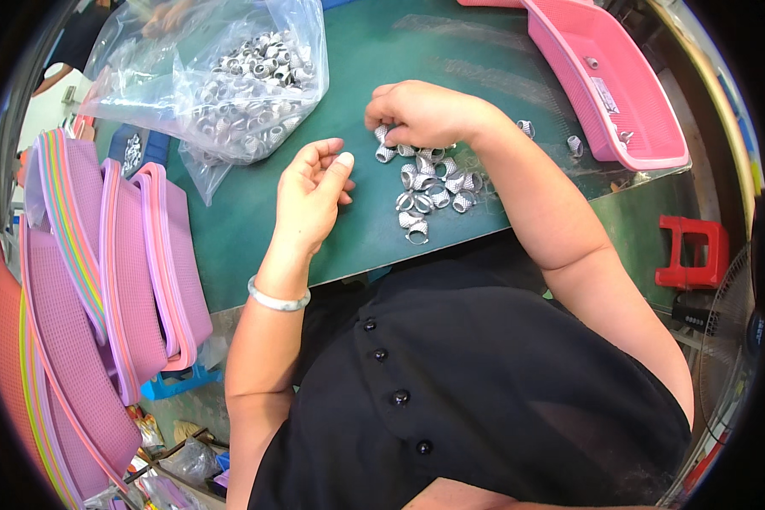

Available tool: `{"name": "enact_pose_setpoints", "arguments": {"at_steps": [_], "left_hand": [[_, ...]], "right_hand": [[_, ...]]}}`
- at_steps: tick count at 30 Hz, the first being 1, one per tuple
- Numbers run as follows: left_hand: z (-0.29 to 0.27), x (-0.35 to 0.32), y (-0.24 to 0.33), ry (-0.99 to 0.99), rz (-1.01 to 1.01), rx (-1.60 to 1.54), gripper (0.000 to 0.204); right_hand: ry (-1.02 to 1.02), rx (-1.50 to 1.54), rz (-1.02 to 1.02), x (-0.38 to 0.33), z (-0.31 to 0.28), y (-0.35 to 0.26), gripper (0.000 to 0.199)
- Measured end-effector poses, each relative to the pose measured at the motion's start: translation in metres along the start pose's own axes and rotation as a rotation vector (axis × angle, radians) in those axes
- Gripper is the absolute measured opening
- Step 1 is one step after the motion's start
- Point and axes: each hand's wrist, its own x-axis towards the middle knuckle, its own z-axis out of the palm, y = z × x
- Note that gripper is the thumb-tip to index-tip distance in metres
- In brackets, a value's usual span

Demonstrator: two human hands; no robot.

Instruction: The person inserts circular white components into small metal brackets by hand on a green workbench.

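Head view, clock centred on pile: silver mesh-textured ring pieces [453, 181] loose on green tabletop [357, 234]. Right hand [425, 112] at 12 o'clock, fingertips bent down at pile's edge; cannot tell whether piece is pinched. Left hand [310, 191] at 9 o'clock, thumb and forefinger apart, nothing visible between. Probably best: pinch single piece across its band, leave neighbours undisturbed. Clear plastic bag [149, 102] at 10, pink basket [569, 85] at 2, purple baskets [76, 331] at 8. Right forearm [540, 191] stands between pile and stray pieces [575, 146].
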Motion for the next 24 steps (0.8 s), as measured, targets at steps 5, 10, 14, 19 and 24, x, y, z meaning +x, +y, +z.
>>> {"name": "enact_pose_setpoints", "arguments": {"at_steps": [5,10,14,19,24], "left_hand": [[-0.002,0.007,-0.01,-0.088,-0.142,-0.189,0.028],[-0.007,0.008,-0.018,-0.096,-0.161,-0.284,0.023],[-0.013,0.002,-0.018,-0.036,-0.15,-0.517,0.021],[-0.016,-0.009,-0.014,-0.062,-0.042,-0.629,0.023],[-0.012,-0.02,-0.009,0.013,-0.011,-0.578,0.026]], "right_hand": [[0.087,0.11,-0.222,0.006,0.021,-0.015,0.02],[0.13,0.29,-0.17,0.009,0.029,-0.024,0.022],[0.229,0.239,-0.169,0.008,0.023,-0.018,0.021],[0.101,0.294,-0.094,0.005,0.017,-0.02,0.017],[0.091,0.398,-0.146,0.005,0.02,-0.025,0.018]]}}
